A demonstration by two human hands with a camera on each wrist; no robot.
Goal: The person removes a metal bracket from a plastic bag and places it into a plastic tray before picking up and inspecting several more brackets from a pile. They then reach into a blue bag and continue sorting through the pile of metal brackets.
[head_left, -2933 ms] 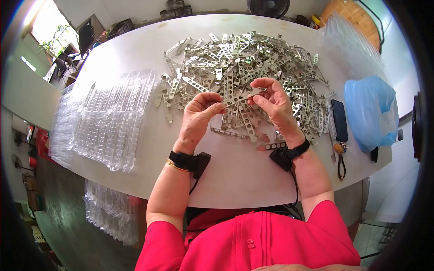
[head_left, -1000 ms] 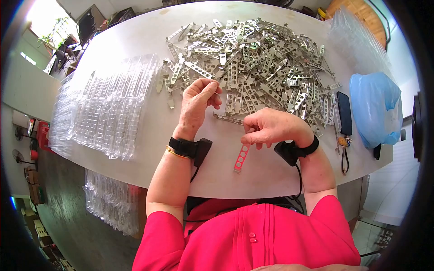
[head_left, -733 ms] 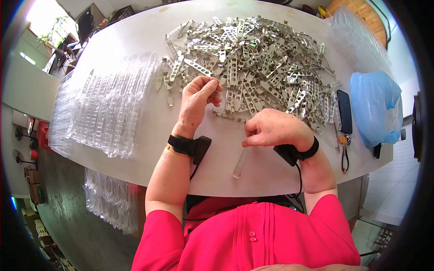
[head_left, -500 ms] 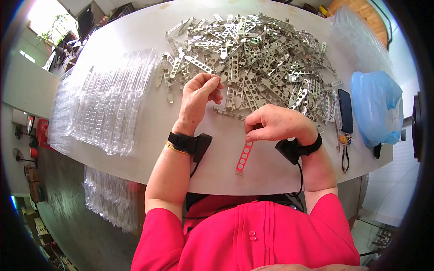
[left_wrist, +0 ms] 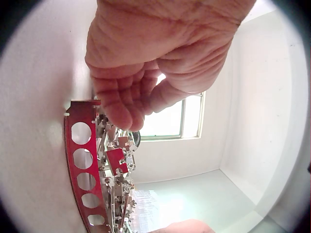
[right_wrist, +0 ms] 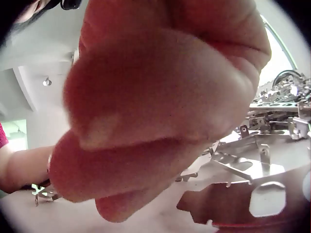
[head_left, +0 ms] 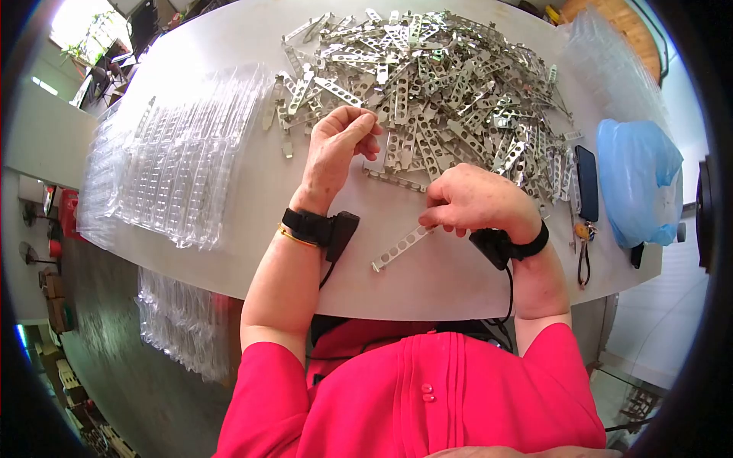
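Observation:
In the head view, the right hand (head_left: pixel 482 200) pinches one end of a flat metal strip (head_left: pixel 400 248) with a row of round holes; the strip slants down to the left over the table. The left hand (head_left: pixel 336 156) is held at the front left of a heap of similar strips (head_left: pixel 458 91), its fingers loosely curled with nothing seen in them. In the left wrist view, a strip (left_wrist: pixel 77 160) with reddish reflections stands on edge beside the left hand (left_wrist: pixel 150 63). Large and near, the right hand's fingers (right_wrist: pixel 160 87) hide their grip in the right wrist view.
Clear plastic trays (head_left: pixel 179 160) are stacked at the left of the table (head_left: pixel 351 294). At the right are a phone (head_left: pixel 586 183), keys (head_left: pixel 586 231) and a blue plastic bag (head_left: pixel 637 179). Clear plastic (head_left: pixel 611 65) lies at the back right.
Earliest, both hands held a strip up by the heap; the left hand has since let go. The right hand came nearer the body with a strip, which now slants further to the left.

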